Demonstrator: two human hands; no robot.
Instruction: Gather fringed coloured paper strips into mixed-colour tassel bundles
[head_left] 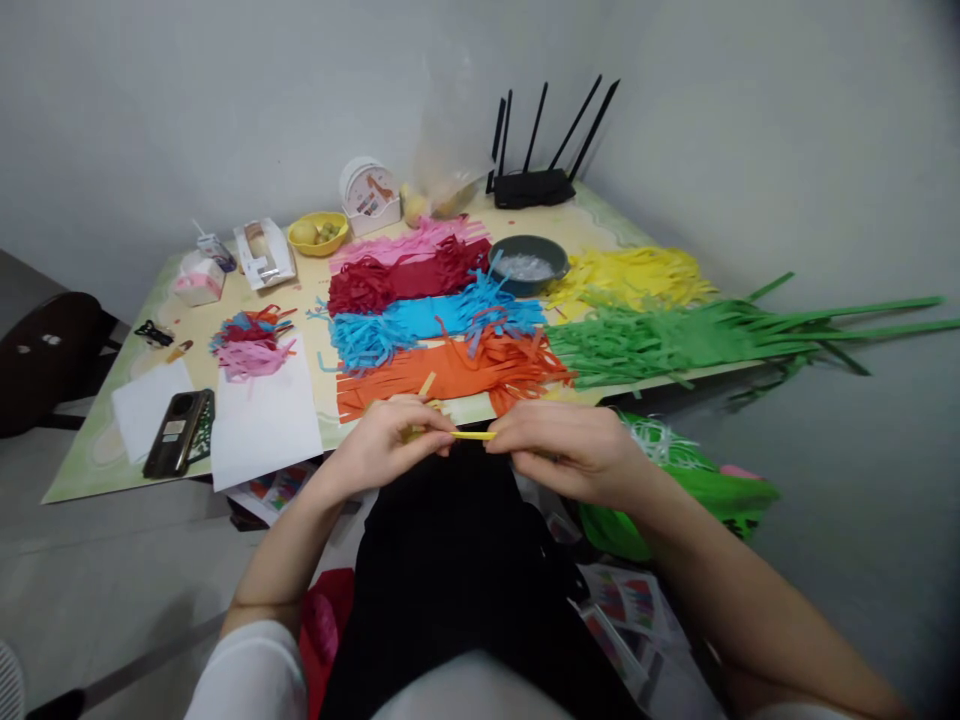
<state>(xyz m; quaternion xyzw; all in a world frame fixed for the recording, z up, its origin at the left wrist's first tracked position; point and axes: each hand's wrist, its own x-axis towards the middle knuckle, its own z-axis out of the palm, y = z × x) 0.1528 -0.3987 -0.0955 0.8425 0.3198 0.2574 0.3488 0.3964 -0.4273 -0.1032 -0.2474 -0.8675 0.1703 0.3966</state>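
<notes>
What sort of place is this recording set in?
Likely a room at home used for paper crafts: a table by a plain wall holds piles of fringed coloured paper, a router and a bowl of fruit.

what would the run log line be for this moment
left hand: pinching yellow paper strip | right hand: pinching its other end | where: over lap, at table edge | nearest: orange fringed paper
</notes>
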